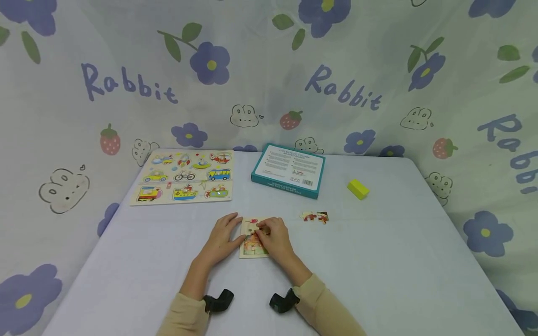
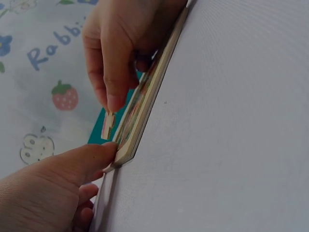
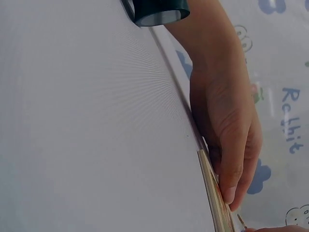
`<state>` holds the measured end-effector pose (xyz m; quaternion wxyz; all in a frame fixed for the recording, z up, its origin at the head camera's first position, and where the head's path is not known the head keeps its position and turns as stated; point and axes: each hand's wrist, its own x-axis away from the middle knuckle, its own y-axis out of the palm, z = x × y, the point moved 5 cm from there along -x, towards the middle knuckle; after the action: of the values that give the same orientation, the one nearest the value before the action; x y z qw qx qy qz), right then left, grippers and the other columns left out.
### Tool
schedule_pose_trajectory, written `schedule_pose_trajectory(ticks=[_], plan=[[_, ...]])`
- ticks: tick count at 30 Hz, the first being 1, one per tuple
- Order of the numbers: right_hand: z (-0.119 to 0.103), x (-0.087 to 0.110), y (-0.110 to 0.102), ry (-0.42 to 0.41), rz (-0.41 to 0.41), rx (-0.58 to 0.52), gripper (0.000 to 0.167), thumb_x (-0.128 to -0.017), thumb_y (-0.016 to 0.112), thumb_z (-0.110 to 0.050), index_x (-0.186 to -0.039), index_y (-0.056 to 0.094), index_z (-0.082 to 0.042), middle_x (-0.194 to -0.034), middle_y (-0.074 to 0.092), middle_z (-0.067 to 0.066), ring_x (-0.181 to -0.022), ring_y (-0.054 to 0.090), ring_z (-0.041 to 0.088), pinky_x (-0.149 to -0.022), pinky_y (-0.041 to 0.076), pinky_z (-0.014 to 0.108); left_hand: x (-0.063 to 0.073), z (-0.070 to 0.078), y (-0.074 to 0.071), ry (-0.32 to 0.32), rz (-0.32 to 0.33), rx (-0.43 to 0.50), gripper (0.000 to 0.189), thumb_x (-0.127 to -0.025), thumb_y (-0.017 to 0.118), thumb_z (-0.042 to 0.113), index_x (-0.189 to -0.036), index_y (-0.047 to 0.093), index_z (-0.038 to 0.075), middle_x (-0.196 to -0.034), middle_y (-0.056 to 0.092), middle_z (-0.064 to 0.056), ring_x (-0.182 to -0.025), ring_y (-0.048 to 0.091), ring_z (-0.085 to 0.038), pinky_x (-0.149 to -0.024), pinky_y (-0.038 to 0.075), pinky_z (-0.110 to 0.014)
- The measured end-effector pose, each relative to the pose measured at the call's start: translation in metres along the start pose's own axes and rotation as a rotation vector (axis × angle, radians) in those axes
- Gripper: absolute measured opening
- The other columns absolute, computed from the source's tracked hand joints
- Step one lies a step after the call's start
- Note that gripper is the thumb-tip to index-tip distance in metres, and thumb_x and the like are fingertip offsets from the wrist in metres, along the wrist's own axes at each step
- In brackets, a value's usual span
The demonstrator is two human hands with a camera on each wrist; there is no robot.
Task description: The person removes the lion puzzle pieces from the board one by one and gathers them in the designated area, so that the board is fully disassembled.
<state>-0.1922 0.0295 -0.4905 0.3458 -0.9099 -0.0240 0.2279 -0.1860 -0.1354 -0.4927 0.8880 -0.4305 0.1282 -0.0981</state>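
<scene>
Clearly, the small puzzle piece (image 2: 107, 126) is sitting within the right hand's (image 1: 275, 240) grasp, its thumb and fingertips (image 2: 116, 101) pinching one end together. From those fingertips the piece is pointing downward, standing on edge in the left wrist view, so its long axis seems to be running roughly in line with the fingers rather than lying flat. Below and around them the jigsaw board (image 1: 253, 256) is lying flat, its left edge running straight away from the person; the right hand is covering much of its right side, so I cannot tell which way it is longer. Just left of the pinching fingers a pale patch is showing on the board, too small to read as gap or piece. That short offset, together with the piece's upright tilt, is probably what the placing is turning on; whether the piece is touching the board, I cannot tell.

The right hand is being the nearer one, but the left hand (image 1: 221, 238) is resting close by, fingers loosely apart along the board's left side, thumb touching its rim just beside the piece. Well to the right of the right fingers, two loose pieces (image 1: 310, 216) are lying on the tablecloth (image 1: 386, 270), with a yellow block (image 1: 358, 189) farther beyond
</scene>
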Motion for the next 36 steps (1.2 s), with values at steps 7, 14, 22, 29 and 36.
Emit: schedule_pose_trajectory(ticks=[7,14,22,29,36], plan=[[0.005,-0.003,-0.010,0.046,0.013,-0.025,0.008,-0.079,0.071,-0.014,-0.086,0.069,-0.010,-0.091,0.063,0.001,-0.086,0.049,0.016,-0.073,0.044,0.031,0.000,-0.001,0.001,-0.015,-0.009,0.004,0.055,-0.084,0.066,0.030,-0.130,0.049,0.004,-0.139,0.037,-0.014,-0.129,0.030,-0.031,-0.104,0.028,-0.048],[0.014,-0.009,-0.024,0.057,0.023,-0.030,0.009,-0.078,0.073,-0.016,-0.086,0.069,-0.010,-0.092,0.063,0.001,-0.088,0.048,0.016,-0.075,0.042,0.033,0.001,0.000,0.001,-0.016,-0.004,-0.012,0.055,-0.084,0.066,0.030,-0.129,0.050,0.003,-0.138,0.038,-0.016,-0.128,0.031,-0.032,-0.103,0.028,-0.049],[0.025,-0.012,-0.038,0.050,0.036,0.022,0.008,-0.078,0.073,-0.015,-0.085,0.069,-0.012,-0.094,0.061,0.002,-0.091,0.046,0.019,-0.079,0.040,0.035,0.000,0.001,0.002,-0.029,-0.016,-0.004,0.056,-0.084,0.066,0.029,-0.130,0.048,0.002,-0.139,0.037,-0.016,-0.129,0.029,-0.032,-0.104,0.027,-0.048],[0.043,-0.012,-0.054,0.111,0.084,0.048,0.009,-0.077,0.073,-0.012,-0.085,0.068,-0.011,-0.097,0.061,0.004,-0.097,0.045,0.022,-0.083,0.037,0.039,0.000,0.000,0.002,-0.033,-0.022,-0.014,0.057,-0.084,0.066,0.029,-0.130,0.048,0.002,-0.139,0.036,-0.015,-0.129,0.029,-0.032,-0.104,0.026,-0.048],[0.055,-0.013,-0.068,0.090,0.096,0.072,0.010,-0.075,0.074,-0.011,-0.084,0.069,-0.010,-0.098,0.060,0.006,-0.097,0.044,0.025,-0.082,0.035,0.041,-0.001,0.001,0.001,-0.034,-0.022,-0.009,0.056,-0.084,0.066,0.029,-0.130,0.048,0.002,-0.139,0.037,-0.015,-0.129,0.029,-0.032,-0.104,0.026,-0.048]])
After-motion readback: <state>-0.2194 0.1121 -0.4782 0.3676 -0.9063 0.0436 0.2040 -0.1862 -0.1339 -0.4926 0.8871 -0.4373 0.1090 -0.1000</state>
